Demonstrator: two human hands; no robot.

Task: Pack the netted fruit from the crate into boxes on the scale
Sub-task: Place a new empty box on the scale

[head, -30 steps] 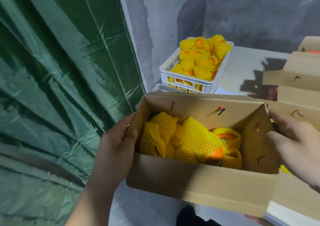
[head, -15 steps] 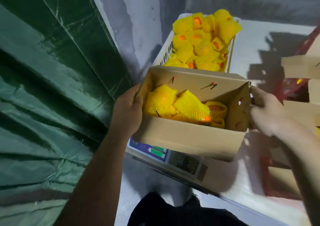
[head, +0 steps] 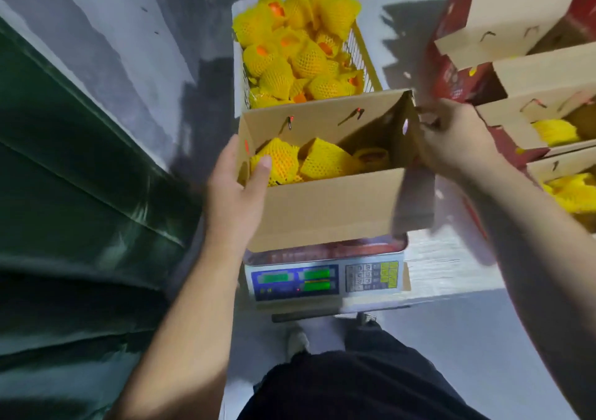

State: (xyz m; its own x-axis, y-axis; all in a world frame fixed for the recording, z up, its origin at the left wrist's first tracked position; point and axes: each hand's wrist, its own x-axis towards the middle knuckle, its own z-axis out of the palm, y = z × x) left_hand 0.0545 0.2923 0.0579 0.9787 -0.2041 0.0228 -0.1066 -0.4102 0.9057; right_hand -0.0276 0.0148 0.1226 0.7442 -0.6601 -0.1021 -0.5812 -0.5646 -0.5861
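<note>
A cardboard box (head: 322, 200) sits on the platform of an electronic scale (head: 325, 277), its flaps standing up and its top open. The left hand (head: 235, 194) grips the box's left wall, thumb hooked over the rim and resting inside against a piece of netted fruit (head: 280, 158), the other fingers hidden behind the cardboard. The right hand (head: 451, 142) is at the upper right corner of the box, fingers curled around the edge of the right flap, though motion blur there makes the exact hold hard to read. A few yellow-netted pieces lie in the bottom of the box toward its left and middle, with bare cardboard showing toward the right wall. Just beyond the box's far flap, touching or nearly touching it, stands the white crate (head: 361, 55), heaped with more netted fruit above its rim. To the right, close beside the right hand, are stacked open boxes (head: 529, 74) with red printed sides, two of them showing yellow netting inside; the gap between them and the box on the scale is narrow. On the left a green tarpaulin (head: 74, 174) hangs well apart from the box, leaving a strip of grey floor (head: 135, 74) open beside the left arm. The scale's display and keypad face the person, whose dark trousers (head: 354, 387) fill the lower edge.
</note>
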